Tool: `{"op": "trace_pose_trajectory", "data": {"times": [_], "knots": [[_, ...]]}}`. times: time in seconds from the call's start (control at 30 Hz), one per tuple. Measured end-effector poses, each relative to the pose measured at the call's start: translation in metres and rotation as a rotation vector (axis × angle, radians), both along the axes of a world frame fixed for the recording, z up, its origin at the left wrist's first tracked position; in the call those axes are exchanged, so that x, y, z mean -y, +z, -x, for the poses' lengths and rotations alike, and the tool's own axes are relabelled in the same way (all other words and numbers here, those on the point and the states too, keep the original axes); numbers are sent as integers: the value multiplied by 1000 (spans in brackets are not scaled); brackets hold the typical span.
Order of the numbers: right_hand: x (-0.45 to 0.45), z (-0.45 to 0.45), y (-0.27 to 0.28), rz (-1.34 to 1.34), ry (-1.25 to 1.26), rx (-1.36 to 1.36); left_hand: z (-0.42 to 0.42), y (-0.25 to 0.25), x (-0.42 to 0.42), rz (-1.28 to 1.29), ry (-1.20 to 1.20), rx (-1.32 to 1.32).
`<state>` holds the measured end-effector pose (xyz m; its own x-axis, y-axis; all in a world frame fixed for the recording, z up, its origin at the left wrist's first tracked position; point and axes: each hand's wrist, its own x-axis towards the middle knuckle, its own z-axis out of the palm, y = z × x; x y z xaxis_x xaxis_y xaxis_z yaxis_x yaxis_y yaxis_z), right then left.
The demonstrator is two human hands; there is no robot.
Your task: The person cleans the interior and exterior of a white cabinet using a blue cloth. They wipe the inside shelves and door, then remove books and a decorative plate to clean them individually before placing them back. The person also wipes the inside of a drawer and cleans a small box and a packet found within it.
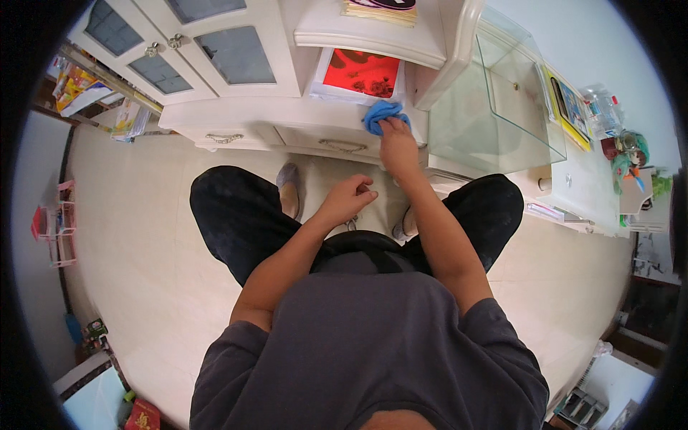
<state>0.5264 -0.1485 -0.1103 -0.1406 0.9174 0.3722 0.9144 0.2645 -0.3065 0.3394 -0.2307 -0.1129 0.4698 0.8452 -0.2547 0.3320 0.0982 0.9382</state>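
Observation:
My right hand (399,148) grips a crumpled blue cloth (382,115) and presses it on the ledge of a white cabinet (242,110), near the ledge's right end. Just behind the cloth, a red printed sheet (361,73) lies on a stack of white papers (317,88) in the cabinet's open compartment. My left hand (349,199) hangs in the air above the floor between my knees, its fingers loosely curled and apart, with nothing in it. Two drawers with ornate metal handles (344,146) are below the ledge.
An open glass tank (484,129) stands right of the cloth. Glass-paned doors (236,54) rise at the left, and a shelf (371,42) overhangs the papers. Farther right are a yellow-edged folder (570,115), plastic bottles (602,110) and a green-haired figurine (629,153).

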Motion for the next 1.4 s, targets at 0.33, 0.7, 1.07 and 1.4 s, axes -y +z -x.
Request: {"op": "trace_pose_trajectory", "data": {"times": [0.33,0.7,1.07,1.4], "knots": [[44,28,9,282,140,-285,2,-68,-22,-473,23,-652],[105,5,48,532,31,-262,-5,-115,-82,-345,-46,-711],[109,63,63,494,87,-406,33,-140,-82,-388,148,-427],[122,114,97,512,96,-326,164,-71,-119,-197,318,-679]]}}
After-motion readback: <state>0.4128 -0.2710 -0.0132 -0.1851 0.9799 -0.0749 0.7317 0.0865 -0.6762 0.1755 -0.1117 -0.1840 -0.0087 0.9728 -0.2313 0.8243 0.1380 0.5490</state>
